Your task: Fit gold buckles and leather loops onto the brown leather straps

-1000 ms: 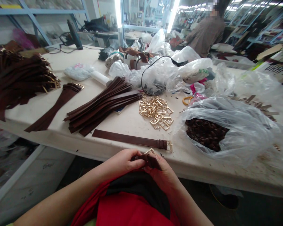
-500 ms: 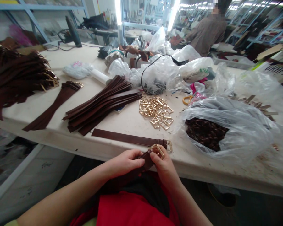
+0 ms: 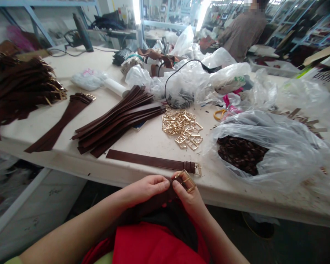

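Between my hands, at the table's front edge, is a dark brown leather belt strap [image 3: 161, 200] with a gold buckle [image 3: 187, 181] at its right end. My left hand [image 3: 147, 189] is closed on the strap, thumb on top. My right hand [image 3: 191, 198] pinches the buckle end, its thumb pressing on the leather just below the frame. The strap's lower part runs down toward my lap, partly hidden by my left hand. Just beyond lies another brown belt [image 3: 151, 161] with its buckle to the right.
Gold buckles [image 3: 181, 126] lie in a heap mid-table. Left of them is a stack of brown straps [image 3: 118, 123], then finished-looking belts [image 3: 62, 123]. At right, an open plastic bag [image 3: 288, 146] holds small dark loops [image 3: 240, 154]. Yellow-handled scissors [image 3: 218, 114] lie behind it. A person [image 3: 243, 31] stands farther back.
The buckle in my right hand has turned and shifted slightly right, showing more of its frame. My left thumb has moved up along the strap toward my right thumb.
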Motion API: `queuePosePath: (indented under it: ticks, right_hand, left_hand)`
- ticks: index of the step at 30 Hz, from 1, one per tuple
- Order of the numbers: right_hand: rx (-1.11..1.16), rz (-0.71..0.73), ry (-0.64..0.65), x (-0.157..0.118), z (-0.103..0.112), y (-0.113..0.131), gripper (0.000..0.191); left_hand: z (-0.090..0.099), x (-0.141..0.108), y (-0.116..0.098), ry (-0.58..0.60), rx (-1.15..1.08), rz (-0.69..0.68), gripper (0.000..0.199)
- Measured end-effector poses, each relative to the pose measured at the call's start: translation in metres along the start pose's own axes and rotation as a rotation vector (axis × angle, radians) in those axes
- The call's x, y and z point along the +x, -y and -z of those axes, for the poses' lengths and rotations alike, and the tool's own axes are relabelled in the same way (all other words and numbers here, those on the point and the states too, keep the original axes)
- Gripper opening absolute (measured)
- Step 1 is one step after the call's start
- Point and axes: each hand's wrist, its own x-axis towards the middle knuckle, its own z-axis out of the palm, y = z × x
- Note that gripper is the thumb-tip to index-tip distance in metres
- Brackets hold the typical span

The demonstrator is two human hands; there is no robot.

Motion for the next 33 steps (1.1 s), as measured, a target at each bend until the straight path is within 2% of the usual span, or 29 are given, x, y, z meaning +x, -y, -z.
queuePosePath:
  ticks: [5, 8, 13, 18, 20, 24, 26, 33]
  right_hand:
    - [0.099, -0.055, -0.06, 0.004, 0.001, -0.007, 0.021]
    - [0.149, -0.099, -0.028, 0.002, 0.001, -0.008, 0.022]
    - [0.148, -0.101, 0.012, -0.003, 0.001, -0.009, 0.023]
    - [0.201, -0.149, -0.143, 0.0, 0.004, -0.02, 0.023]
    - [0.14, -0.133, -0.161, 0.002, 0.005, -0.021, 0.023]
    - [-0.121, 0.036, -0.115, 0.001, 0.007, -0.017, 0.017]
    - [-0.184, 0.075, -0.11, -0.001, 0.007, -0.016, 0.017]
    - [-0.108, -0.028, -0.126, -0.007, 0.003, -0.025, 0.022]
  left_hand:
    - [0.003, 0.006, 0.006, -0.032, -0.087, -0.011, 0.038]
    - [0.001, 0.01, 0.009, -0.003, -0.137, -0.019, 0.034]
    - [-0.003, 0.013, 0.009, -0.041, -0.158, 0.034, 0.024]
    - [0.005, 0.012, 0.011, -0.087, -0.086, 0.03, 0.019]
    - [0.008, 0.01, 0.012, -0.076, -0.07, 0.031, 0.021]
    - [0.008, 0.01, 0.014, -0.059, -0.058, 0.032, 0.032]
    - [0.006, 0.011, 0.014, -0.074, -0.062, 0.041, 0.035]
    - [0.004, 0.014, 0.017, -0.057, 0.012, 0.032, 0.029]
